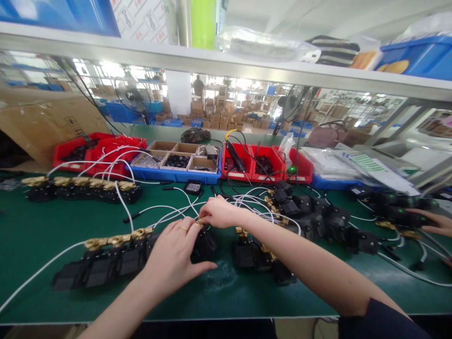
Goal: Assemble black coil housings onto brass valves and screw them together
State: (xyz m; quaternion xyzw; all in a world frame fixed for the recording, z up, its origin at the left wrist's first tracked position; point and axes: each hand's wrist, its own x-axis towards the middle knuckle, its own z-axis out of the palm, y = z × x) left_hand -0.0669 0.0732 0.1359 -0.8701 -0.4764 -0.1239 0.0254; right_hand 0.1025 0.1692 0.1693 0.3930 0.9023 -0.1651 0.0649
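Note:
Both my hands meet over a black unit with a brass fitting near the middle of the bench. My left hand curls its fingers over the unit's brass top, its thumb stretched out across the front. Fingertips of my right hand pinch at the same brass top; whether a small part is between them is hidden. To the left lies a row of similar black-and-brass units. More units sit under my right forearm. White cables spread behind my hands.
Red bins and a blue tray of small parts line the back of the green bench. Another row of units lies at back left. At right, another person's hand touches units. A shelf runs overhead.

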